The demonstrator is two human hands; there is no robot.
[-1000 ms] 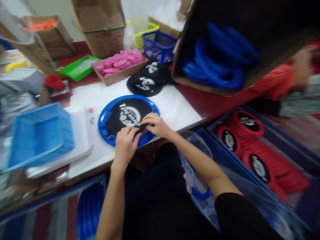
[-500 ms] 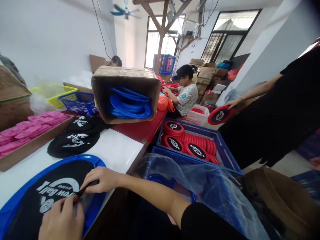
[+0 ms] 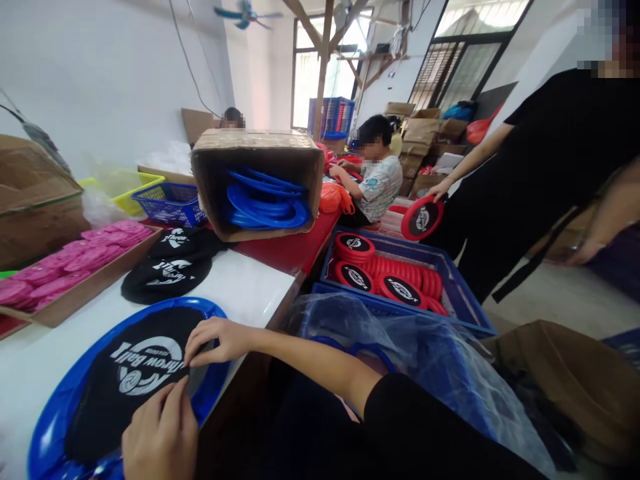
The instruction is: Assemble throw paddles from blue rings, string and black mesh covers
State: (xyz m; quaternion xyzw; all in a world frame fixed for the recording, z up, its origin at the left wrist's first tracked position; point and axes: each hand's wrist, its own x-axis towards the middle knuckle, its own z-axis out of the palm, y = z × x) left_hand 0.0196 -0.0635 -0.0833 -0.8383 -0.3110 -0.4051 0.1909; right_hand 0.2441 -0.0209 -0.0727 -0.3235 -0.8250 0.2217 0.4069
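Observation:
A blue plastic ring lies on the white tabletop at the lower left. Over its opening sits a black printed fabric disc with white "Throw Ball" lettering. The fabric's right edge stands away from the ring, leaving a gap there. My right hand pinches that edge with thumb and fingers. Just below, my left hand is closed at the same edge, its fingertips close to the right hand's. Two more black fabric discs lie overlapping behind the ring.
A tipped cardboard box holds blue rings. Left of it are a tray of pink pieces and a blue basket. Crates on the right include one with red discs. A standing person holds a red disc; another sits behind.
My view has shifted, so the table things appear farther right. Both hands remain at the fabric's right edge. The standing person's red disc now hangs more upright.

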